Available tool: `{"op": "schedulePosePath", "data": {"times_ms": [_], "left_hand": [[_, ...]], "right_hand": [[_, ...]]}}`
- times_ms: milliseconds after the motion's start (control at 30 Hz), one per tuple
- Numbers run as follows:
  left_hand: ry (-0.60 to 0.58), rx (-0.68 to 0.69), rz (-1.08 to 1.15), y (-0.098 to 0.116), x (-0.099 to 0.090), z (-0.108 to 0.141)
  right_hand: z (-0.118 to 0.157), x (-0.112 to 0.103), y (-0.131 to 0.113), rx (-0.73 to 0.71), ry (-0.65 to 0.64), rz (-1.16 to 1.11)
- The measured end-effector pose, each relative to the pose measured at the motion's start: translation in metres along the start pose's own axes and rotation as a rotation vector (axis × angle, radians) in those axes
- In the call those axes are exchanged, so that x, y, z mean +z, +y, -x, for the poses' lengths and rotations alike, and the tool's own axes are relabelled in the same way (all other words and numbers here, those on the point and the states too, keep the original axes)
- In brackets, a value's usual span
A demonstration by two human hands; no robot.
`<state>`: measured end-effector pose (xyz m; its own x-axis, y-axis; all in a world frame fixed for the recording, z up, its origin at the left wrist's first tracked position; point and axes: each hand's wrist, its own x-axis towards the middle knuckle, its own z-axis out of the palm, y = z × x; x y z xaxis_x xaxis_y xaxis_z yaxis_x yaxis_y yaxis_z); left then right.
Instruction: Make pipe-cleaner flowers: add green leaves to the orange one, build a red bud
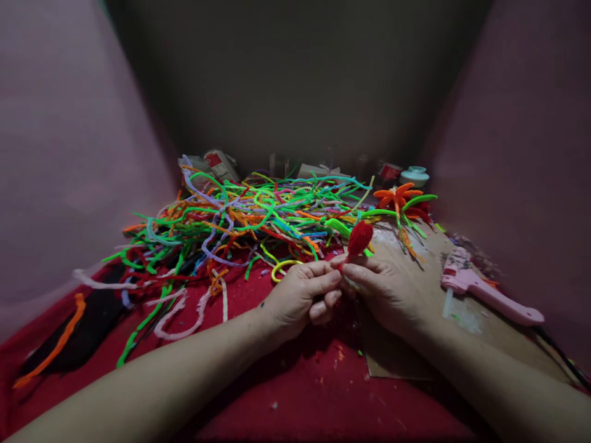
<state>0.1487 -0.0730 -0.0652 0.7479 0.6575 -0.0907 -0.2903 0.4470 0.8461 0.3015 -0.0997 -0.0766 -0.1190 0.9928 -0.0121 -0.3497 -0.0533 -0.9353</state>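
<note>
Both my hands meet in front of me around a red pipe-cleaner flower bud (360, 239), whose rounded fuzzy head points up and to the right. My left hand (310, 292) is closed, with thumb and fingers pinching its lower end. From the other side, my right hand (383, 286) grips it just below the head between thumb and fingers. The fingers hide the lower part of the bud. Beside my left hand lies a yellow ring (276, 271), likely a scissor handle, partly covered by the hand.
A large tangle of coloured pipe cleaners (258, 212) spreads behind my hands. An orange pipe-cleaner flower (398, 195) lies at the back right. On a cardboard sheet (401, 363) rests a pink glue gun (494, 295). A black cloth (87, 326) lies left on the red tablecloth (286, 394).
</note>
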Motion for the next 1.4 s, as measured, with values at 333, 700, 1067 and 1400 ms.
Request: {"op": "schedulePosePath", "data": {"times_ms": [333, 700, 1067, 1400], "left_hand": [[-0.191, -0.129, 0.197, 0.001, -0.008, -0.001], [-0.236, -0.143, 0.22, -0.001, -0.01, -0.001], [0.186, 0.084, -0.347, 0.003, 0.008, 0.003], [0.26, 0.391, -0.87, -0.006, 0.001, 0.01]], "right_hand": [[0.004, 0.009, -0.011, 0.003, -0.086, -0.114], [0.005, 0.007, -0.009, -0.036, -0.098, -0.033], [0.006, 0.008, -0.005, -0.051, 0.02, -0.005], [0.011, 0.017, -0.014, -0.084, 0.091, 0.115]]}}
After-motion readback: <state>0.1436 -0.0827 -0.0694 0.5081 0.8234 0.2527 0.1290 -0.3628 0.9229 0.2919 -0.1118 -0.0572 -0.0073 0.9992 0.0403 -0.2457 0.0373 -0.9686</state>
